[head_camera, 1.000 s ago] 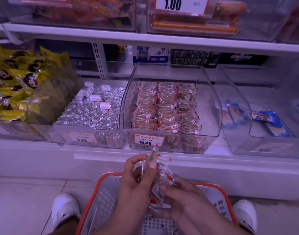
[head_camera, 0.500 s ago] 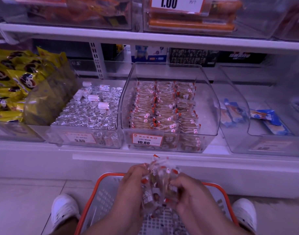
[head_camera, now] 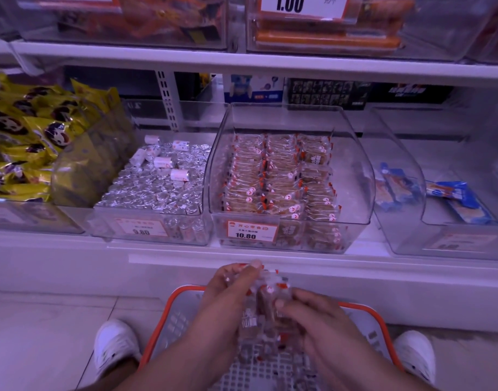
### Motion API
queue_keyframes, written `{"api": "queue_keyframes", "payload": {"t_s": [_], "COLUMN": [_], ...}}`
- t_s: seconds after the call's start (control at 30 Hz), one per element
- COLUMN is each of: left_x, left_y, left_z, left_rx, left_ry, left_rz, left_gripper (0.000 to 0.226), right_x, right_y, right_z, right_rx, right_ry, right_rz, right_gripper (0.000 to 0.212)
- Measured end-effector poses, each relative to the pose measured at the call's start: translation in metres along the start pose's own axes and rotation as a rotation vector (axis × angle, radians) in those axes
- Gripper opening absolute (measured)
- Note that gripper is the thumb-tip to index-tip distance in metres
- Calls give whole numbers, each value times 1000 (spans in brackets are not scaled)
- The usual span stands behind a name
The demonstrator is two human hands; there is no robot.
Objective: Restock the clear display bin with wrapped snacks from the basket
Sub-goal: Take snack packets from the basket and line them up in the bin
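Note:
Both hands hold one stack of clear-wrapped brown snacks (head_camera: 266, 301) over the orange-rimmed grey basket (head_camera: 180, 294) at the bottom centre. My left hand (head_camera: 230, 289) grips the stack from the left, thumb on top. From the right, my right hand (head_camera: 309, 314) curls round it. The clear display bin (head_camera: 352, 176) with a 10.80 tag stands on the lower shelf straight ahead. Neat rows of the same snacks fill its left and middle, with bare floor along its right side.
Left of that bin is a clear bin of silver-wrapped sweets (head_camera: 157, 187), then yellow packets (head_camera: 22, 142). A bin with blue packets (head_camera: 394, 190) stands to the right. An upper shelf (head_camera: 242, 63) overhangs. My white shoes (head_camera: 115, 345) flank the basket on the tiled floor.
The snacks have been squared into a tighter stack between both hands and sit slightly lower over the basket. The view has drifted a little.

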State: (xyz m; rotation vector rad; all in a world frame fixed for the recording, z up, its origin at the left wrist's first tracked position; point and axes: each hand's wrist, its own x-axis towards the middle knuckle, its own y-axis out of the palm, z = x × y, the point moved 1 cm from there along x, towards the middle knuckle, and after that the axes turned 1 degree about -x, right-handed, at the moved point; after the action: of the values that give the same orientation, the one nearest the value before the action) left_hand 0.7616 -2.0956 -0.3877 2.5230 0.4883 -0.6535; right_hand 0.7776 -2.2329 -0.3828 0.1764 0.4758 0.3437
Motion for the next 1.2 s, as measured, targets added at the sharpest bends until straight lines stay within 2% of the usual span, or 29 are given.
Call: {"api": "queue_keyframes", "payload": {"t_s": [0.13, 0.23, 0.33, 0.37, 0.43, 0.53, 0.6, 0.67, 0.77, 0.9, 0.97, 1.07, 1.2], "left_x": [5, 4, 2, 2, 2, -4, -11, -13, -5, 2, 2, 2, 4], "left_y": [-1, 4, 10, 11, 14, 17, 17, 17, 19, 14, 13, 13, 9], "left_z": [0, 4, 5, 5, 4, 5, 8, 10, 13, 17, 14, 8, 4], "left_rx": [-33, -45, -48, -52, -42, -72, -164, -250, -230, -141, -106, -78, -114], "left_ry": [68, 133, 154, 148, 121, 28, -38, 1, 61, 188, 233, 244, 200], "left_rz": [-111, -136, -176, -183, -181, -64, 85, 120, 113, 122, 119, 89, 110], "left_gripper": [37, 50, 51, 50, 49, 54, 52, 36, 72, 76, 82, 89, 76], "right_x": [-5, -3, -1, 1, 6, 5, 4, 7, 12, 10, 11, 10, 7], "right_y": [6, 15, 21, 19, 15, 15, 15, 10, 2, 3, 0, -3, -3], "right_z": [0, -22, -34, -35, -35, -29, -25, -22, -16, -4, -1, 1, 2], "right_rx": [194, 233, 239, 181, 14, -99, -93, -34, 88, 141, 92, -124, -334], "right_ry": [19, 76, 76, 35, -50, -71, -49, -3, 56, 12, -14, -82, -228], "right_rz": [79, 44, -12, -62, -168, -225, -278, -296, -260, -157, -126, -139, -247], "right_gripper": [35, 48, 29, 20, 15, 38, 30, 17, 17, 17, 18, 18, 18]}}
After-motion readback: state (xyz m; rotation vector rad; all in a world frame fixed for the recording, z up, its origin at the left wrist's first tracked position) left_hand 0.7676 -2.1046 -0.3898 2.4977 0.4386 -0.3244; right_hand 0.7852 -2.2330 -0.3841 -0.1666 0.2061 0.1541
